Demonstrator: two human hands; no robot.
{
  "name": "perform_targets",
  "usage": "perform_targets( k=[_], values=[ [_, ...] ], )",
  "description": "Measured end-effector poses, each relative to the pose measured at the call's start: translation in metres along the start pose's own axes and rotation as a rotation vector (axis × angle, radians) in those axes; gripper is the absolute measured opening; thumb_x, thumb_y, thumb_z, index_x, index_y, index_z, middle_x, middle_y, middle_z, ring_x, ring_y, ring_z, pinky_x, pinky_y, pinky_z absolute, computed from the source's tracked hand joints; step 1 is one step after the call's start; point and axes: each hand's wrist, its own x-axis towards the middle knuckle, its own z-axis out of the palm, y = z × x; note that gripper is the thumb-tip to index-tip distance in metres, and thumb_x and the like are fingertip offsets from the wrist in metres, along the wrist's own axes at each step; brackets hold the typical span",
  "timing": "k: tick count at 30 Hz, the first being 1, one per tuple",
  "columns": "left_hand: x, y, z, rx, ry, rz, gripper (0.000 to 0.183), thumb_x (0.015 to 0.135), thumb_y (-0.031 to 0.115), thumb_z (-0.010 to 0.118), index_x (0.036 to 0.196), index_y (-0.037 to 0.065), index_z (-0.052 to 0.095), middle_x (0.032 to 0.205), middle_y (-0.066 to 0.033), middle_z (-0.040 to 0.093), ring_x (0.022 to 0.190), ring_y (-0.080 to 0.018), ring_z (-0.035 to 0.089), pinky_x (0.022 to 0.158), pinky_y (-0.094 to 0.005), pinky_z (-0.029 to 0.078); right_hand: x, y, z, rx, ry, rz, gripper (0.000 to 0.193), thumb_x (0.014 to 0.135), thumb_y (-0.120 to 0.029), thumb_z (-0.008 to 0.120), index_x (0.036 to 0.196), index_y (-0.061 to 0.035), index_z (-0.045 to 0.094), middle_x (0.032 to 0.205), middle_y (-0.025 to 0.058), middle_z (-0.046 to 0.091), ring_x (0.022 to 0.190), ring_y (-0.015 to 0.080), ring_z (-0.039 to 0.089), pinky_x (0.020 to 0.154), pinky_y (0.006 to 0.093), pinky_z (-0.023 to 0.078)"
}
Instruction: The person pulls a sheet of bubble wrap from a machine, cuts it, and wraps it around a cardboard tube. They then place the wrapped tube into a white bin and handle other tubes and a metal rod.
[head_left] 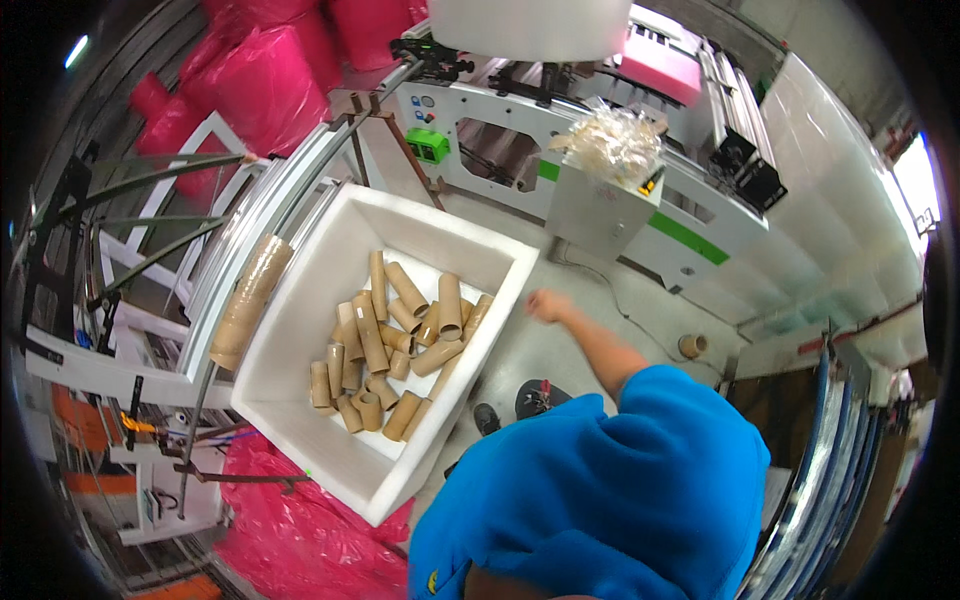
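Note:
My right hand [545, 305] hangs in front of me, just off the right wall of a large white bin [385, 220], and does not touch it. The hand is small and blurred, so its fingers do not show clearly. Nothing can be made out in it. Inside the bin lie several brown cardboard tubes [370, 335], jumbled in different lengths and directions. My left hand is out of view.
A wrapped brown roll [250, 300] rests on the white frame left of the bin. Pink plastic-wrapped bundles [265, 90] stand behind. A machine [480, 150] with a grey cabinet [600, 210] stands ahead. A cardboard core [692, 346] and a cable [625, 310] lie on the floor.

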Motion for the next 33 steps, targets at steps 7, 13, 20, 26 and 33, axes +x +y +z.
perform_targets(
  k=[7,13,20,26,33],
  values=[
    [0.072,-0.089,-0.11,0.284,0.562,-0.345,0.062,0.069,0.026,0.051,0.117,0.0,0.02,0.12,-0.0213,0.024,0.109,-0.0344,0.027,0.091,-0.0394,0.021,0.045,0.225,-0.175,1.026,0.772,0.236,0.019,0.077,-0.017,0.05,0.084,-0.0022,0.059,0.071,0.0047,0.058,0.062,0.0132,0.053,0.054,0.0253,0.042],
    [0.001,-0.04,-0.161,0.368,0.498,-0.627,0.066,0.07,0.026,0.051,0.121,0.001,0.018,0.124,-0.0213,0.022,0.113,-0.034,0.025,0.094,-0.0382,0.02,0.138,0.398,-0.225,0.517,0.952,0.433,0.052,0.075,-0.047,0.043,0.093,-0.0007,0.057,0.092,0.0164,0.057,0.084,0.0325,0.053,0.077,0.0381,0.039],
    [-0.217,0.232,-0.018,-0.073,-0.219,-0.498,0.07,0.072,0.026,0.05,0.126,0.0,0.014,0.128,-0.0214,0.02,0.118,-0.0329,0.021,0.097,-0.037,0.018,0.189,0.416,-0.233,0.605,0.554,0.561,0.064,0.072,-0.053,0.043,0.092,0.0076,0.051,0.091,0.02,0.054,0.086,0.033,0.05,0.073,0.0398,0.04],
    [-0.24,0.186,0.005,-0.053,-0.432,-0.704,0.067,0.074,0.026,0.047,0.124,-0.003,0.014,0.128,-0.021,0.019,0.119,-0.031,0.018,0.098,-0.0353,0.016,0.168,0.388,-0.223,0.782,0.402,0.548,0.058,0.074,-0.05,0.042,0.09,0.0051,0.051,0.085,0.0179,0.053,0.081,0.0292,0.05,0.065,0.0373,0.041],
    [-0.117,0.184,0.139,-0.75,0.223,-0.673,0.05,0.078,0.027,0.042,0.117,-0.003,0.029,0.117,-0.0225,0.033,0.112,-0.0306,0.03,0.094,-0.0349,0.024,0.138,0.292,-0.167,0.889,0.219,0.586,0.052,0.076,-0.047,0.04,0.088,0.0023,0.05,0.079,0.0155,0.053,0.076,0.0248,0.051,0.057,0.0344,0.043]
  ],
)
